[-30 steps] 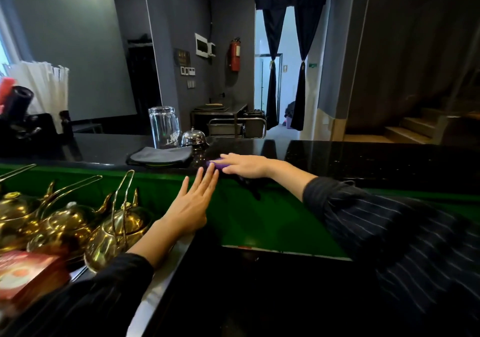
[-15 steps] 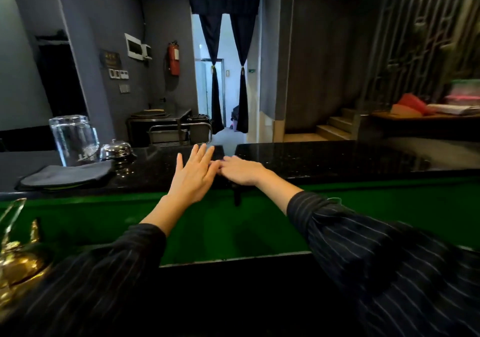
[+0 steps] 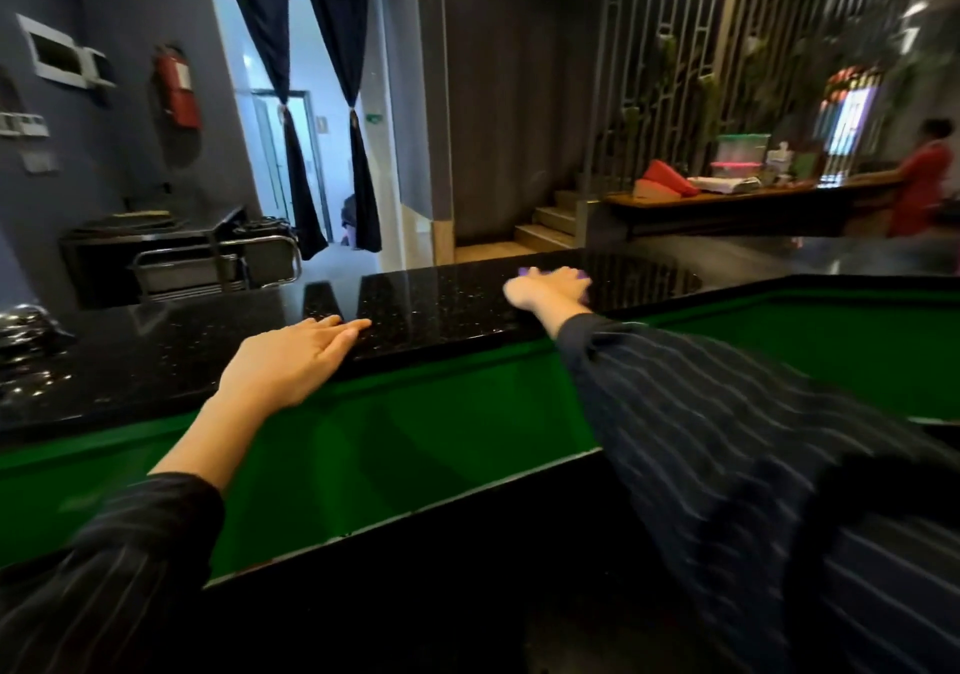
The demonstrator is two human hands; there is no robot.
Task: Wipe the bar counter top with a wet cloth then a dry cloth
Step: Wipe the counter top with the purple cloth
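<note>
We press the purple cloth (image 3: 524, 272) flat under our open right hand (image 3: 550, 286) on the black counter top (image 3: 441, 304), our left hand (image 3: 291, 356) open and empty nearer us, so the wiping continues, probably further right.

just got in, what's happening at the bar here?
A person is wiping the black bar counter top. The right hand is stretched out flat, pressing a purple cloth onto the stone; only its edges show past the fingers. The left hand lies open on the counter's near edge, as if bracing, and holds nothing. A metal call bell sits at the far left. Whether the cloth is wet or dry cannot be told.
</note>
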